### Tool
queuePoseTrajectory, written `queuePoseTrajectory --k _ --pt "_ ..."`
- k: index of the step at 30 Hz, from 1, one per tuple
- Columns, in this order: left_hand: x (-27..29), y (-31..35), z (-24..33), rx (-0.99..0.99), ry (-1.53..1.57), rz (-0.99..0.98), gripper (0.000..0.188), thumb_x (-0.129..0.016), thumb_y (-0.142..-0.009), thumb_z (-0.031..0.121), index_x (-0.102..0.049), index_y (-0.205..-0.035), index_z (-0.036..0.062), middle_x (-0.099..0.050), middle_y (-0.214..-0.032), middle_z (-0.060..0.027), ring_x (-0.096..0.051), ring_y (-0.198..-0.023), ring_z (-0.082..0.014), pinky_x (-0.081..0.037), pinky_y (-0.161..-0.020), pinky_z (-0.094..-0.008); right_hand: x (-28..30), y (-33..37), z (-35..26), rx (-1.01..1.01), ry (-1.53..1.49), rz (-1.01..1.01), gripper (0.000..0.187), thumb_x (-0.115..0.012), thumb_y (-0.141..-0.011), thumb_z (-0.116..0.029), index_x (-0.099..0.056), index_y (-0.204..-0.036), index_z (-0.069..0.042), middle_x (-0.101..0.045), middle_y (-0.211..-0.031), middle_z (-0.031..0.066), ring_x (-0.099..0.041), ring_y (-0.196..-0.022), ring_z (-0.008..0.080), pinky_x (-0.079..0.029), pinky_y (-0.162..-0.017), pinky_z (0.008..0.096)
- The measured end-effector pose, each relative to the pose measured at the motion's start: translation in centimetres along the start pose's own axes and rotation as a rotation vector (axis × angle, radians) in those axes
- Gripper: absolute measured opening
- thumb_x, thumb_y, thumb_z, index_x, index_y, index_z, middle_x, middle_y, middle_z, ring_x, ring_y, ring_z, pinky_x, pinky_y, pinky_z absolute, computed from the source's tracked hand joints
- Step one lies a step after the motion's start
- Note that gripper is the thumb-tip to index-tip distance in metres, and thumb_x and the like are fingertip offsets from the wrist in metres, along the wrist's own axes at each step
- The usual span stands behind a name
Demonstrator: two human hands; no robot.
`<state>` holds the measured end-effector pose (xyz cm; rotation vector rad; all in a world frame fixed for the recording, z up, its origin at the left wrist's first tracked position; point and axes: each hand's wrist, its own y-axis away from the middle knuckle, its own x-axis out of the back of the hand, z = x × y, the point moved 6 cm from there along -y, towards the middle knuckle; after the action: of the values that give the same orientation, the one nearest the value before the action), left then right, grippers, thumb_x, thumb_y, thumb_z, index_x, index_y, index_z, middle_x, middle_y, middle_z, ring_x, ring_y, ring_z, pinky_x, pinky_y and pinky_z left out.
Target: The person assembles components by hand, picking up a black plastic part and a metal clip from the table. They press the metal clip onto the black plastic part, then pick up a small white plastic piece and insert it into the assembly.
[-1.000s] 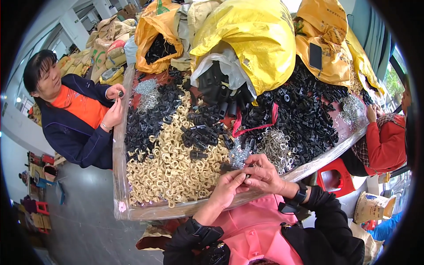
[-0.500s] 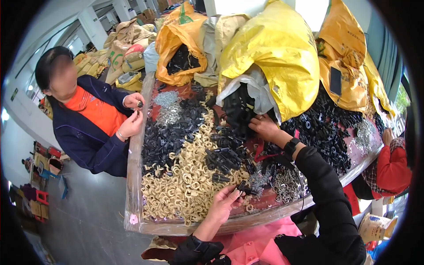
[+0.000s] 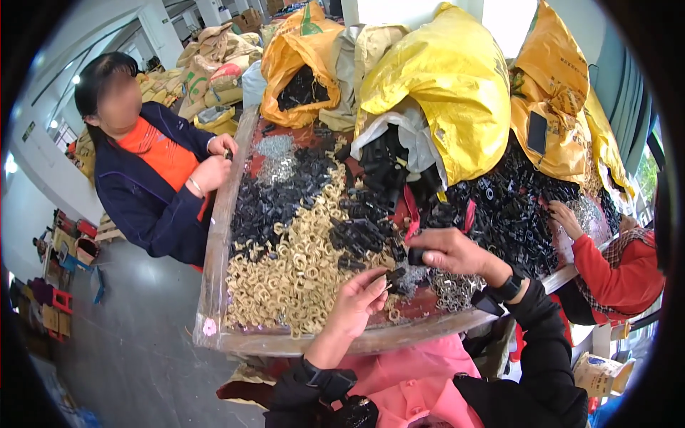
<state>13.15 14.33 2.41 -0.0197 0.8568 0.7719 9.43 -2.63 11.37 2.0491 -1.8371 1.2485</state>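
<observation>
Right hand, back from the bags at twelve o'clock, is pinching a black part; left hand is gripping another black piece.

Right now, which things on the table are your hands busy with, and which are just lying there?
In use:
left hand pinching a small black part
right hand holding a black piece

Just lying about:
cream rings
heap of black parts
metal springs
yellow sacks
</observation>
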Motion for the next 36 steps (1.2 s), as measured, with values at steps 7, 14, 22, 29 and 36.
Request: queuePoseTrajectory --k 7,14,22,29,36 --pt "-2.7 2.1 -0.9 -0.055 -0.537 -0.121 0.032 -0.060 -0.080 0.014 -0.052 -0.107 -0.0026 -0.057 -0.070 -0.0034 -0.050 -0.055 -0.0060 -0.042 -0.051 -0.0189 -3.4 2.2 -4.1 -0.078 -0.054 -0.118 0.031 -0.042 -0.088 -0.026 -0.054 -0.099 0.001 -0.055 -0.082 0.0173 -0.055 -0.073 0.0347 -0.044 -0.063 0.0375" --pt "-3.2 2.7 -1.9 -0.051 -0.565 -0.117 0.033 -0.060 -0.080 0.016 -0.054 -0.106 -0.0034 -0.059 -0.075 -0.0047 -0.054 -0.059 -0.0072 -0.044 -0.054 -0.0183 -4.6 3.7 -4.2 -0.314 -0.079 0.007 0.029 -0.038 -0.090 -0.022 -0.055 -0.092 0.001 -0.055 -0.079 0.0168 -0.055 -0.072 0.0352 -0.044 -0.062 0.0375" --pt "-1.8 1.9 -2.8 0.105 -0.381 -0.107 0.037 -0.061 -0.080 0.015 -0.050 -0.110 -0.0029 -0.061 -0.085 -0.0065 -0.058 -0.066 -0.0092 -0.047 -0.057 -0.0189 -5.7 4.1 -3.2 -0.135 -0.378 0.012 0.052 -0.047 -0.083 -0.040 -0.042 -0.115 0.002 -0.050 -0.105 0.0166 -0.049 -0.097 0.0312 -0.038 -0.082 0.0397" --pt "-2.9 1.3 -3.3 0.083 -0.290 -0.213 0.045 -0.064 -0.075 0.008 -0.046 -0.115 -0.0015 -0.056 -0.103 -0.0082 -0.056 -0.087 -0.0123 -0.048 -0.070 -0.0220 -6.8 5.2 -3.4 -0.041 -0.537 -0.170 0.086 -0.052 -0.070 -0.059 -0.029 -0.127 0.002 -0.045 -0.116 0.0181 -0.042 -0.109 0.0323 -0.027 -0.094 0.0423" --pt "-3.9 1.3 -5.2 0.091 -0.316 -0.298 0.062 -0.067 -0.068 -0.002 -0.038 -0.122 0.0002 -0.047 -0.117 -0.0091 -0.050 -0.102 -0.0149 -0.043 -0.085 -0.0272 -5.7 7.5 -3.1 -0.021 -0.534 -0.025 0.086 -0.055 -0.069 -0.058 -0.030 -0.127 0.001 -0.047 -0.115 0.0164 -0.043 -0.108 0.0310 -0.028 -0.094 0.0426"
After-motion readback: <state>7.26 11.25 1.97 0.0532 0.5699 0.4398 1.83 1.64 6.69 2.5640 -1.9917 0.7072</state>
